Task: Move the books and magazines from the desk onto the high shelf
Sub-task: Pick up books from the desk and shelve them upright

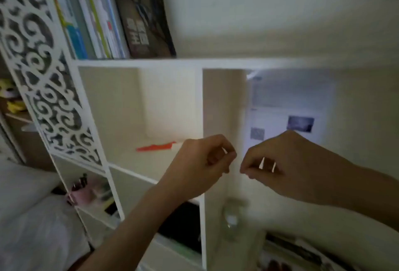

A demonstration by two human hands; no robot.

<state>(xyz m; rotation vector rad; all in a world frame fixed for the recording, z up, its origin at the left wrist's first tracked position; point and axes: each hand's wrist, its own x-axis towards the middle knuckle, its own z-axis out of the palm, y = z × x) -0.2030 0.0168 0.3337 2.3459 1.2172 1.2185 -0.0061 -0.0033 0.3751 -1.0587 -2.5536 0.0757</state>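
Note:
Several books and magazines [92, 16] stand upright on the high shelf [194, 62] at the top left, a dark-covered magazine [144, 18] leaning at their right end. My left hand [203, 160] and my right hand [278, 162] hang in mid-air below that shelf, fingers loosely curled, nothing in either. They are close together, in front of the white upright divider [218, 108]. More magazines [302, 251] lie blurred at the bottom right.
A white cubby unit holds an orange item [155, 147] in its middle compartment. A white fretwork side panel [43, 72] stands at the left. A printed sheet [287, 115] is stuck on the wall at right. A clear bottle [232, 219] stands below my hands.

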